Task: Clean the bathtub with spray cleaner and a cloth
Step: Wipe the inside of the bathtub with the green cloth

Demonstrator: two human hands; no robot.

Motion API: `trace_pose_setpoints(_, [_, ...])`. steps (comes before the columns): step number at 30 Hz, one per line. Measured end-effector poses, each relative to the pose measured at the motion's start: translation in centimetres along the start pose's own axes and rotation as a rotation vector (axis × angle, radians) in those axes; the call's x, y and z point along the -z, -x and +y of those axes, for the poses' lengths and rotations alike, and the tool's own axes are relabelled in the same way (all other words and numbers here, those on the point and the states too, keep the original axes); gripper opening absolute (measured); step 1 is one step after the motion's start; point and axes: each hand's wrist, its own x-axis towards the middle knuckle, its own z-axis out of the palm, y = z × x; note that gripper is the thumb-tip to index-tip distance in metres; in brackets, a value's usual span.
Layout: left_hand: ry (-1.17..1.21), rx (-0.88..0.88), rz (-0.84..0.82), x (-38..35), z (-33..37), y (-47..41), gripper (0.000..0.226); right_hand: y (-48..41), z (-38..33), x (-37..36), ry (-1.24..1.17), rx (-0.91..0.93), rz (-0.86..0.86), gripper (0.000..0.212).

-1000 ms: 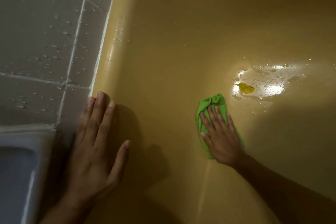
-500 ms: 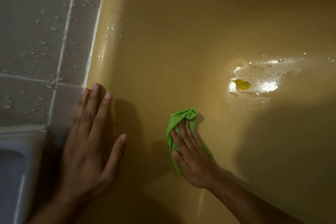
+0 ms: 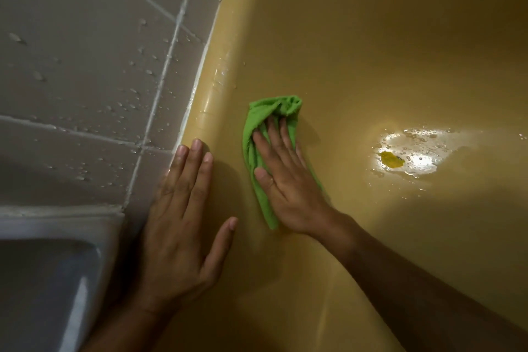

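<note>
Grips flat, fingers straight: right hand [image 3: 285,188] on green cloth [image 3: 274,108], left hand [image 3: 180,237] on bathtub wall [image 3: 357,43].

Bare left forearm [image 3: 128,326], bare right forearm [image 3: 414,280], short fingernails [image 3: 196,143]

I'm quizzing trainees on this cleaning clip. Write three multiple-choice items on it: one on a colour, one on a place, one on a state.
1. The cloth is: A green; B white; C blue.
2. The left hand rests: A on a tap; B on the bathtub beside the tiles; C on a spray bottle.
3. The right hand: A grips a spray bottle; B hangs clear of the bathtub; C presses the cloth flat with straight fingers.
Answers: 1 A, it is bright green; 2 B, its palm lies flat by the tile edge; 3 C, its fingers lie spread over the cloth.
</note>
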Motion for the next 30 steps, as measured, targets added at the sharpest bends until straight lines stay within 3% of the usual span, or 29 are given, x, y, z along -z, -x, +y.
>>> trace_pose_setpoints(6, [-0.007,-0.013,-0.003,0.0,-0.2,-1.0,0.078,-3.7,2.7,0.8,0.076,-0.028,0.109,0.062])
trace_pose_setpoints(11, [-0.025,-0.014,-0.016,0.0,-0.2,-1.9,0.077,-6.1,7.1,2.2,-0.005,-0.257,0.16,0.061])
trace_pose_setpoints(18, [-0.049,-0.018,-0.042,0.1,-0.1,-3.6,0.076,-1.2,15.4,2.2,0.166,-0.439,0.022,0.061])
trace_pose_setpoints(22, [-0.061,-0.023,-0.054,0.3,-0.1,-4.6,0.076,3.2,17.0,1.5,0.319,-0.429,-0.036,0.066])
trace_pose_setpoints(26, [-0.062,-0.039,-0.059,0.4,0.0,-5.8,0.076,4.5,16.1,0.5,0.266,-0.442,-0.005,0.066])
trace_pose_setpoints(30, [-0.058,-0.03,-0.066,0.3,0.0,-6.6,0.076,6.1,13.7,-1.8,0.061,-0.5,0.052,0.064])
